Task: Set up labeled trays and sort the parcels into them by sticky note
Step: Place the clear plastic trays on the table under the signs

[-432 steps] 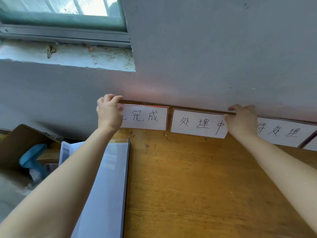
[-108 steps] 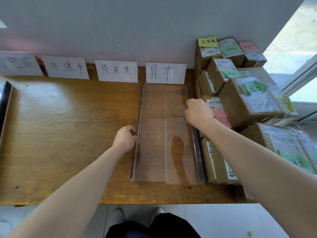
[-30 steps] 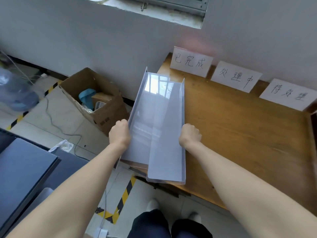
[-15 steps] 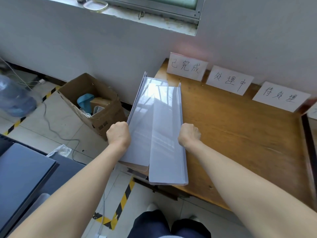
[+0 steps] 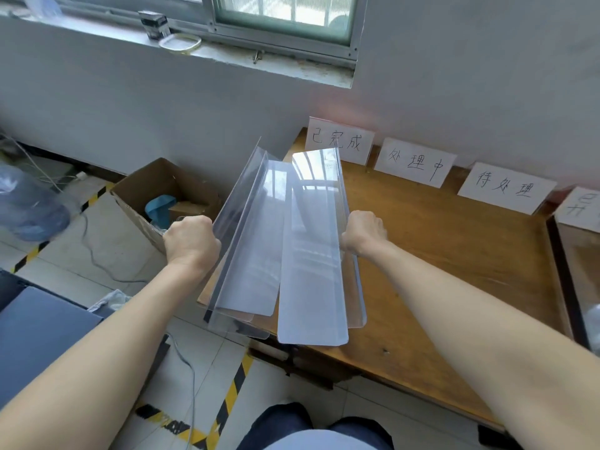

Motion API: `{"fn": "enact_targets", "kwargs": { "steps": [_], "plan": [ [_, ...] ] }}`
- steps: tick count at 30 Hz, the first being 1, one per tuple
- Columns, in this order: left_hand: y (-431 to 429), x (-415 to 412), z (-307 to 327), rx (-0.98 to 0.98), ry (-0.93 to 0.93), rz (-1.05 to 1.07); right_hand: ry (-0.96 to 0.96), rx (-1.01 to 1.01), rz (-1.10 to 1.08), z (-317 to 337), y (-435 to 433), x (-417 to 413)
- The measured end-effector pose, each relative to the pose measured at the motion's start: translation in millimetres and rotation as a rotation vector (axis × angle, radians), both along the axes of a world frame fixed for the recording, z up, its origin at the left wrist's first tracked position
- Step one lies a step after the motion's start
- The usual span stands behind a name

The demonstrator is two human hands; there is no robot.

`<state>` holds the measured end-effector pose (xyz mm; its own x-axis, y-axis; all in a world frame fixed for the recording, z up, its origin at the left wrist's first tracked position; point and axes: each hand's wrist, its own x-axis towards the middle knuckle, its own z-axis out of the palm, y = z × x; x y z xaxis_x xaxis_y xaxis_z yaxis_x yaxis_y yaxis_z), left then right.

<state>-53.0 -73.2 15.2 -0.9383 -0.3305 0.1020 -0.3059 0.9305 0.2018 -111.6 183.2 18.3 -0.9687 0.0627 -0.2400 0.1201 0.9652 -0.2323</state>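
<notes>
Both side walls of the nested clear trays are gripped, left hand and right hand level and equally near, with the long axis pointing at the first label card and the far end just short of it.

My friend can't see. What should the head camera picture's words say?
A left hand and right hand grip the sides of stacked clear plastic trays at the left end of a wooden table. Handwritten paper labels stand along the wall.
</notes>
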Motion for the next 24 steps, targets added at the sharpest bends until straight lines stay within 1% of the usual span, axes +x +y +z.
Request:
{"fn": "enact_targets", "kwargs": {
  "steps": [5,8,11,16,24],
  "plan": [
    [-4,9,25,-0.036,0.075,0.017,0.033,-0.011,-0.01,15,10,-1],
    [3,4,33,-0.051,0.102,-0.008,0.067,-0.006,-0.03,21,19,-1],
    [22,-8,35,-0.018,0.126,-0.045,0.109,0.019,-0.069,29,38,4],
    [77,-29,33,0.128,0.141,-0.121,0.164,0.076,-0.201,42,96,21],
    [193,-37,21,0.244,0.023,-0.315,0.128,0.145,-0.409,38,212,65]
  ]
}}
